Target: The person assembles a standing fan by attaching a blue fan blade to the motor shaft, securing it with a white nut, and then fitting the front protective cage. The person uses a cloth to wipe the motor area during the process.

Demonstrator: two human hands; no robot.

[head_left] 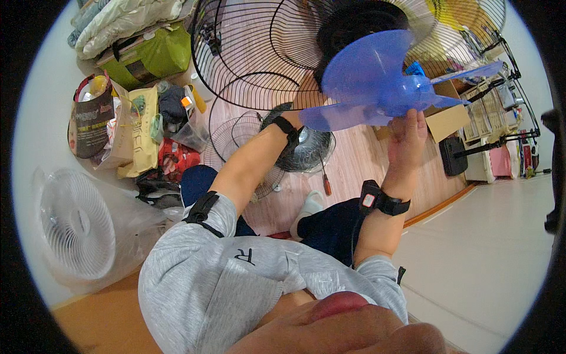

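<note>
A translucent blue fan blade (365,65) is raised in front of me, its hub facing right. My right hand (408,133) has its fingers closed at the lower side of the hub. My left hand (308,101) reaches up behind the left blade, beside the black wire fan guard (253,53); its fingers are mostly hidden. A dark round fan motor housing (359,23) shows behind the blade, within the guard. Below, near my feet, another wire guard (227,138) lies on the floor beside a shiny round fan part (312,147).
A screwdriver (326,180) with a red handle is on the wooden floor. Bags (141,127) and a green case (150,56) crowd the left. A plastic-wrapped white fan (79,224) stands nearer. An open cardboard box (449,122) and a cluttered shelf (486,112) are at the right.
</note>
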